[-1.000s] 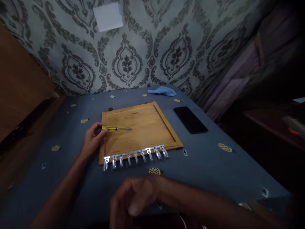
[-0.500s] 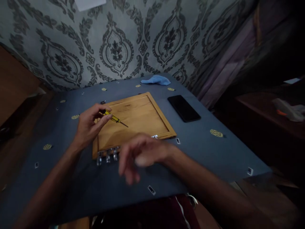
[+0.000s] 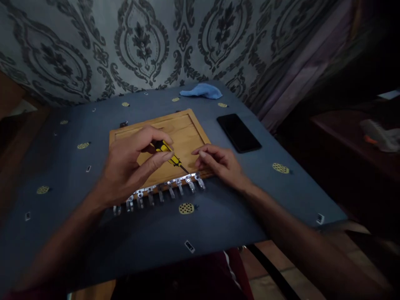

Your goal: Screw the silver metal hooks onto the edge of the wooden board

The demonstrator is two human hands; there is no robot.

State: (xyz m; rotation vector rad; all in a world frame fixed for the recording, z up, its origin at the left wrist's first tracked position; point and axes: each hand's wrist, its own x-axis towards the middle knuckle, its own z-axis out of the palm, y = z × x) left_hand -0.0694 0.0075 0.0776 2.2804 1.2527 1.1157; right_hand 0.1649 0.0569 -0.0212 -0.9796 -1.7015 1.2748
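Note:
A yellow and black screwdriver (image 3: 175,161) is pinched between the thumb and fingers of my left hand (image 3: 126,164). Its thin shaft slants down to the right, the tip close to the row of metal hooks (image 3: 171,191) along the near edge of a framed wooden board (image 3: 178,127). My right hand (image 3: 222,165) hovers over the board's near right corner, thumb and fingertips drawn together just beyond the last hooks. Whatever those fingertips may hold is too small to make out. The left hand covers part of the board's left side.
A black phone (image 3: 239,133) lies right of the board. At the back of the table, near the patterned wall covering, is a crumpled blue cloth (image 3: 203,91). The blue tablecloth (image 3: 237,216) has a pineapple print. A small dark object (image 3: 124,124) sits at the board's far left edge.
My left hand has brought the screwdriver right and nearer, its tip now by the hooks. My right hand has moved right and away from me, uncovering the hook row, its fingers now drawn together.

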